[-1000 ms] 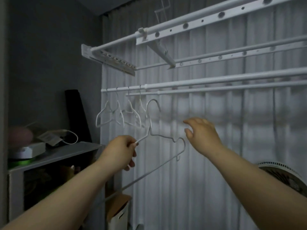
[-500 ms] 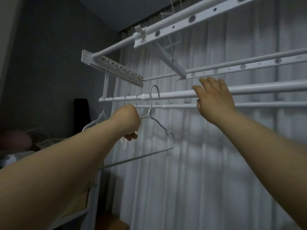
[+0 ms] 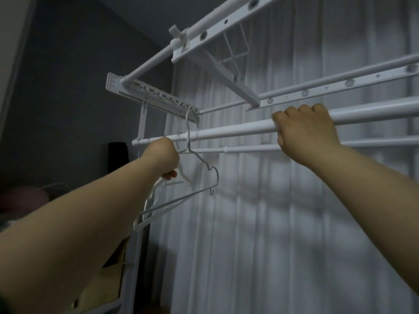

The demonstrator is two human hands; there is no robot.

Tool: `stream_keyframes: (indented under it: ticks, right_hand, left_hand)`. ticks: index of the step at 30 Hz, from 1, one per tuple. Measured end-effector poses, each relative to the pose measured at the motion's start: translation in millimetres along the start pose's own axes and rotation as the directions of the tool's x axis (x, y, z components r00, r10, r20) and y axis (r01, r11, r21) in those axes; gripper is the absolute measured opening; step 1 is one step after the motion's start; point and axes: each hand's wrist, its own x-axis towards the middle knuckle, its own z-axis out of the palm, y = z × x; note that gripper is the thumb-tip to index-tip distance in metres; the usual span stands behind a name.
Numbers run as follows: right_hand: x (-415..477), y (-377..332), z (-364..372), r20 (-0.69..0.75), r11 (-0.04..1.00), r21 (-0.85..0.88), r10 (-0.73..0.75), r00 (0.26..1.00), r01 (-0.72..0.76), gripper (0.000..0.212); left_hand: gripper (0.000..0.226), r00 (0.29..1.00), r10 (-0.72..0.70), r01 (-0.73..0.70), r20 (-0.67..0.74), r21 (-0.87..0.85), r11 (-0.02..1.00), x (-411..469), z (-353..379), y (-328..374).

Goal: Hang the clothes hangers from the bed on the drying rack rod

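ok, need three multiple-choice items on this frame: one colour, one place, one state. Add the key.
1. What colour is the pleated fabric curtain?
A white
B red
C black

2. Where is the right hand?
A curled over the white metal drying rack rod
B flat on the curtain
C hanging by the side

3. What is the state of the left hand?
A open and empty
B gripping the thin grey wire hanger
C pressed flat on the wall

Key:
1 A, its folds read pale white.
2 A, it wraps over the rod's top.
3 B, it closes on the hanger just below the hook.
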Motion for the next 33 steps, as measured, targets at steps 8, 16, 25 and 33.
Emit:
stream_keyframes:
  ticks: [8,16,25,33]
  right_hand:
    - [-2.1,-0.3,0.1,-0.018,1.0,0.004,0.003,1.0,-0.003,0.036]
    - [-0.8,-3.1,3.8,-0.031,0.999,0.036,0.029,0.999,-0.028,0.039]
    - [0.8,-4.4,6.8,-0.064,0.999,0.035,0.018,0.998,-0.016,0.041]
    - [-2.3,-4.4,5.1,-0.093,0.993,0.118,-0.007,0.996,0.018,0.044]
  left_hand:
    - [0.021,0.999,0.021,-0.018,0.05,-0.056,0.998,23.4,13.7,-13.7]
    - [0.028,0.99,0.107,-0.103,0.091,-0.046,0.994,18.5,22.1,-26.2]
    - [0.029,0.992,0.113,-0.111,0.062,-0.045,0.993,15.2,27.8,-26.0]
    - [0.03,0.996,0.085,-0.086,0.004,0.065,0.994,25.3,27.9,-35.2]
